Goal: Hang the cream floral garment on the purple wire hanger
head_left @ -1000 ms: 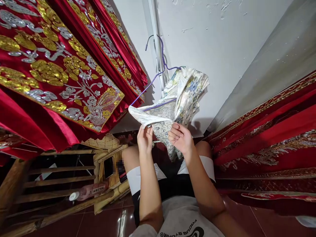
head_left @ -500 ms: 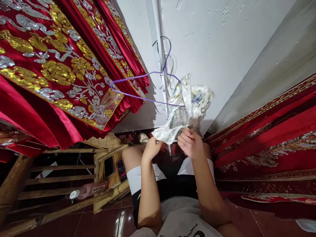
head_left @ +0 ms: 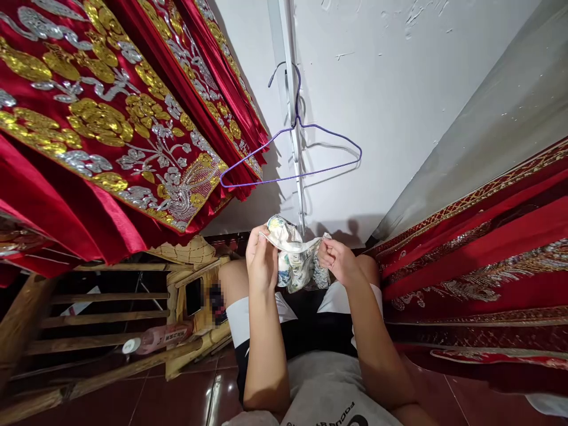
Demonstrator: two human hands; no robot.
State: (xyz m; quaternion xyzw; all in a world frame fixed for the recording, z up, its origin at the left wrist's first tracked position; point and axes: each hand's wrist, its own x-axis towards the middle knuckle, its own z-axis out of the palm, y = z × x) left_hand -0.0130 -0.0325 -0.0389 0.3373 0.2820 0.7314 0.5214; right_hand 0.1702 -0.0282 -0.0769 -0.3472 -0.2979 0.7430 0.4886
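Between my hands hangs a small crumpled garment [head_left: 296,266] of white cloth with a blue, green and yellow print; its exact kind I cannot make out. My left hand [head_left: 261,254] pinches one end of its pale edge band. The other end of that band is held by the fingers of my right hand [head_left: 336,257]. The band sags between them and the rest of the cloth drops over my lap. Above the garment, a purple wire hanger [head_left: 290,178] hangs bare from a pale upright rail [head_left: 289,71] on the wall.
Red cloths with gold and silver sequin work [head_left: 106,121] hang at the left, and more red embroidered fabric [head_left: 479,260] at the right. A bamboo rack [head_left: 110,319] stands lower left, bearing a pink bottle [head_left: 160,338]. A dark phone-like object [head_left: 194,297] lies near my left leg.
The garment has come off the purple hanger and down to my lap. The hanger has swung level. My left hand has risen slightly and moved left along the cloth.
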